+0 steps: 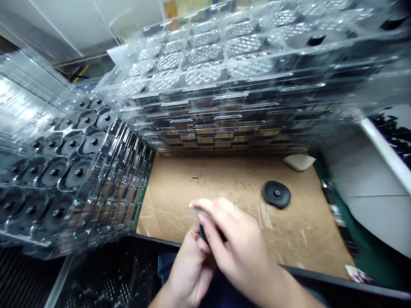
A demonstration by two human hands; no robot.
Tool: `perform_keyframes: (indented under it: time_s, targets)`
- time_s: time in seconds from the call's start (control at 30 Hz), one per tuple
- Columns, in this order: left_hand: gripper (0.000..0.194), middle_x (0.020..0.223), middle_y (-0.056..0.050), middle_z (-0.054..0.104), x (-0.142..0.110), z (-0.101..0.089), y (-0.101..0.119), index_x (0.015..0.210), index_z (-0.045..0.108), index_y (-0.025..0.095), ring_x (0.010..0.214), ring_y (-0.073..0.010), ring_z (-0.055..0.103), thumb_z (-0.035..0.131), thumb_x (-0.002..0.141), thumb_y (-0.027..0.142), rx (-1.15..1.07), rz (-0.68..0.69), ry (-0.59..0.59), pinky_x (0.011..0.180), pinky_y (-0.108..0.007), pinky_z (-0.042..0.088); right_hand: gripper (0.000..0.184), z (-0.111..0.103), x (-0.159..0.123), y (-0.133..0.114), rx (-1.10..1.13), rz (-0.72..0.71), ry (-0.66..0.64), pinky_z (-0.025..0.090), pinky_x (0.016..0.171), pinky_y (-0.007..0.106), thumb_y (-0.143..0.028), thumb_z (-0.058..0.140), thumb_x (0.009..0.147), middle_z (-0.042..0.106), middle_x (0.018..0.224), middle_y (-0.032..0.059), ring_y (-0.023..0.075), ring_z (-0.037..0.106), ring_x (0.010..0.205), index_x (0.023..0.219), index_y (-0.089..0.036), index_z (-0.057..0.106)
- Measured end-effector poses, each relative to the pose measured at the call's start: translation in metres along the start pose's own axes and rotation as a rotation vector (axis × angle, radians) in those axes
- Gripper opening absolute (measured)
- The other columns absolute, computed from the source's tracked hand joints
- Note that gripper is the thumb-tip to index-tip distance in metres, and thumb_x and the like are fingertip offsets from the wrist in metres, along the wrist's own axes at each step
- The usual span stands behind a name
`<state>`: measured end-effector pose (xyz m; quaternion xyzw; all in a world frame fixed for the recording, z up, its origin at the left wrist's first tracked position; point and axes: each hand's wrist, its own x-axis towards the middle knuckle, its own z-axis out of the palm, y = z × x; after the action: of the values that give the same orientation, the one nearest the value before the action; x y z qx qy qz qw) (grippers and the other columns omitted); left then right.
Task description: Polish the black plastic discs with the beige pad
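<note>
Over the front edge of the cardboard sheet (224,179), my two hands meet, closed together. My left hand (192,269) grips a dark part (203,234) that is mostly hidden; only a piece of its black edge shows between the fingers. From above, my right hand (236,235) is pinched over the same part, and a small pale thin piece (195,208) shows at its fingertips, too blurred to name. To the right of my hands, a black oval disc (276,194) with a raised centre stub lies flat on the cardboard.
Stacked clear plastic trays (205,102) stand along the back. Another tray stack (93,171) at the left holds several black discs. A pale folded scrap (299,162) lies at the cardboard's back right. A white bin (382,184) with small black parts stands at the right.
</note>
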<state>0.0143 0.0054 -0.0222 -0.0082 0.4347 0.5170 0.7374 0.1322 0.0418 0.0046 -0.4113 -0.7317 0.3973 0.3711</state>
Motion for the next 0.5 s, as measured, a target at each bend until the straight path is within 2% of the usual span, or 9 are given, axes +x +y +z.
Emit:
perform_keyframes:
  time_s: [0.03,0.07,0.13,0.2,0.3,0.33,0.37,0.43,0.5]
  targets:
    - [0.012,0.072,0.001,0.068,-0.001,0.002,0.001,0.075,0.071,0.019,0.069,-0.0095,0.061,0.075,0.064,0.023,0.008,-0.014,-0.003,0.084,-0.024,0.046,0.027,-0.002,-0.004,0.000,0.021,-0.035,0.023,0.050,0.072,0.028,-0.011,0.043,0.088,0.064,0.090,0.0063,0.0155,0.061,0.080,0.109,-0.016,0.058]
    - [0.017,0.078,0.000,0.070,-0.002,0.003,0.002,0.081,0.071,0.020,0.073,-0.0107,0.062,0.074,0.065,0.026,0.016,-0.024,-0.005,0.084,-0.024,0.046,0.027,-0.006,-0.007,-0.001,0.053,-0.050,-0.006,0.050,0.072,0.026,-0.010,0.044,0.087,0.065,0.090,0.0055,0.0150,0.061,0.080,0.109,-0.017,0.058]
    - [0.026,0.092,-0.002,0.071,-0.003,0.004,0.003,0.092,0.070,0.023,0.084,-0.0140,0.063,0.073,0.067,0.029,0.026,-0.045,-0.012,0.083,-0.023,0.047,0.025,-0.014,-0.011,-0.005,0.104,0.008,-0.150,0.050,0.069,0.020,-0.008,0.047,0.085,0.066,0.088,0.0008,0.0113,0.062,0.076,0.101,-0.022,0.061]
    - [0.026,0.092,-0.001,0.071,-0.005,0.005,0.002,0.093,0.070,0.024,0.085,-0.0137,0.063,0.073,0.067,0.029,0.043,-0.053,-0.037,0.080,-0.021,0.047,0.022,-0.018,-0.010,-0.009,0.081,0.077,-0.193,0.050,0.065,0.017,-0.009,0.049,0.084,0.066,0.084,-0.0011,0.0095,0.062,0.071,0.093,-0.022,0.063]
    - [0.017,0.085,-0.002,0.069,-0.009,0.004,-0.003,0.084,0.071,0.019,0.087,-0.0137,0.062,0.072,0.068,0.026,0.072,-0.058,-0.079,0.086,-0.022,0.044,0.022,-0.013,-0.006,-0.012,0.009,-0.021,0.031,0.051,0.065,0.023,-0.010,0.045,0.085,0.065,0.081,0.0043,0.0131,0.062,0.070,0.099,-0.015,0.062]
    - [0.018,0.087,-0.003,0.069,-0.010,0.003,-0.004,0.085,0.071,0.019,0.090,-0.0153,0.061,0.072,0.068,0.026,0.070,-0.068,-0.085,0.091,-0.025,0.043,0.024,-0.012,-0.007,-0.012,0.008,-0.072,0.080,0.052,0.066,0.025,-0.010,0.044,0.085,0.065,0.081,0.0059,0.0142,0.062,0.071,0.102,-0.012,0.062]
    - [0.022,0.092,-0.004,0.069,-0.012,0.002,-0.005,0.088,0.071,0.019,0.094,-0.0171,0.061,0.073,0.067,0.025,0.061,-0.080,-0.084,0.094,-0.027,0.041,0.025,-0.012,-0.008,-0.012,0.029,-0.111,0.078,0.052,0.066,0.025,-0.009,0.044,0.085,0.065,0.081,0.0063,0.0145,0.062,0.071,0.103,-0.012,0.061]
    - [0.037,0.101,-0.004,0.069,-0.014,-0.002,-0.005,0.098,0.069,0.023,0.098,-0.0186,0.061,0.077,0.061,0.024,0.029,-0.105,-0.074,0.094,-0.028,0.041,0.023,-0.018,-0.015,-0.010,0.099,-0.108,-0.081,0.051,0.067,0.022,-0.008,0.047,0.084,0.066,0.081,0.0035,0.0126,0.062,0.071,0.099,-0.016,0.062]
    - [0.047,0.103,-0.003,0.070,-0.015,-0.005,-0.005,0.099,0.068,0.026,0.094,-0.0177,0.063,0.081,0.054,0.022,-0.001,-0.118,-0.089,0.088,-0.025,0.045,0.020,-0.031,-0.023,-0.008,0.114,-0.023,-0.238,0.051,0.063,0.017,-0.010,0.049,0.084,0.066,0.081,-0.0005,0.0101,0.062,0.069,0.093,-0.021,0.063]
